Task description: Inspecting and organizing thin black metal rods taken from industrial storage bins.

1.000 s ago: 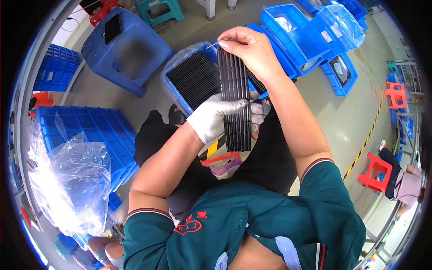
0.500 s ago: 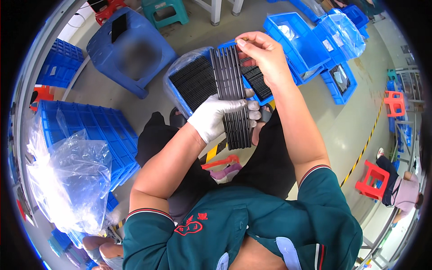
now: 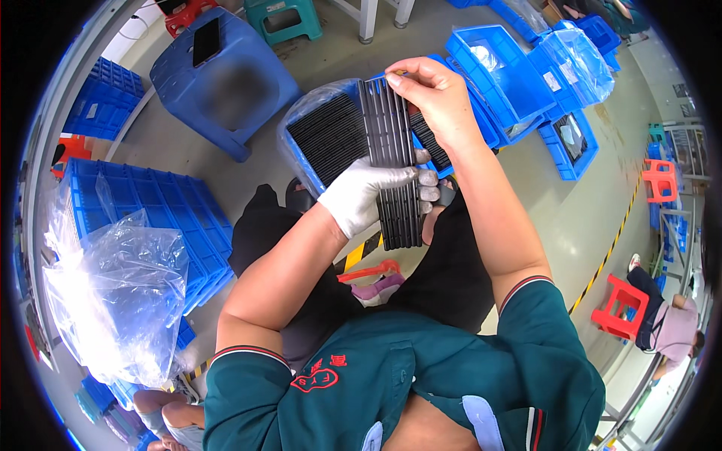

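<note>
My left hand (image 3: 361,194), in a white glove with greyed fingertips, is closed around a flat bundle of slim black rods (image 3: 389,128). The bundle stands lengthwise in the middle of the view, its rods side by side. My bare right hand (image 3: 436,94) pinches thumb and forefinger together at the bundle's far end. A tiny yellowish bit shows at those fingertips, too small to name. Behind the bundle, a plastic-lined blue crate (image 3: 327,135) holds many similar black rods. More black rods (image 3: 430,143) lie in another blue crate, partly hidden by my right hand.
A blue stool (image 3: 226,83) with a black phone (image 3: 207,41) stands at far left. Stacked blue crates (image 3: 150,218) and clear plastic bags (image 3: 128,286) are on the left. More blue crates (image 3: 500,75) stand at far right. A person (image 3: 673,323) is near a red stool (image 3: 620,308).
My right hand has shifted left, its pinched fingertips now right at the far end of the rods. The left hand keeps its hold on the bundle. The whole view has shifted slightly.
</note>
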`<state>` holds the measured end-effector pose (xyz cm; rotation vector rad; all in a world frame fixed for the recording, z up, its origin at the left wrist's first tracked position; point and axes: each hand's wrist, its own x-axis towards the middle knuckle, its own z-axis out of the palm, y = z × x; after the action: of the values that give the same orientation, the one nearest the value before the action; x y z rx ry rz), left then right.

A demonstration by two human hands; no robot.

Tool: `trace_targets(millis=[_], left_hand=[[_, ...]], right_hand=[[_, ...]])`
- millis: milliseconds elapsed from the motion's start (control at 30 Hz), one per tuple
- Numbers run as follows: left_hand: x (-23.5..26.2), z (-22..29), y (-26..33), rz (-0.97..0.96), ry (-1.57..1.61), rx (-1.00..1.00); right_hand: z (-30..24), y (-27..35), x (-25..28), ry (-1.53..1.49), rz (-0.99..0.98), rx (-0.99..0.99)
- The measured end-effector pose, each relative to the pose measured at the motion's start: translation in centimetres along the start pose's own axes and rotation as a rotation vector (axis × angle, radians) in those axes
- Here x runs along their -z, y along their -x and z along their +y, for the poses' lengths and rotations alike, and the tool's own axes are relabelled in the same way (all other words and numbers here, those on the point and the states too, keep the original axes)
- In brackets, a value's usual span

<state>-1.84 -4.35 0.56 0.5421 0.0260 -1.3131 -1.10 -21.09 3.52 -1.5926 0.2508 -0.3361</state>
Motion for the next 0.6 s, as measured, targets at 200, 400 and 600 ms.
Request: trace_targets(millis=[200, 400, 600], left_hand=[[0.1, -0.1, -0.1, -0.010, -0.026, -0.008], [0.1, 0.0, -0.1, -0.009, -0.032, -0.003], [-0.1, 0.0, 0.0, -0.004, -0.038, -0.004]], right_hand=[[1.2, -0.4, -0.1, 0.013, -0.003, 0.105], [1.2, -0.3, -0.3, 0.002, 0.005, 0.110], [1.3, -0.3, -0.3, 0.018, 0.006, 0.131]])
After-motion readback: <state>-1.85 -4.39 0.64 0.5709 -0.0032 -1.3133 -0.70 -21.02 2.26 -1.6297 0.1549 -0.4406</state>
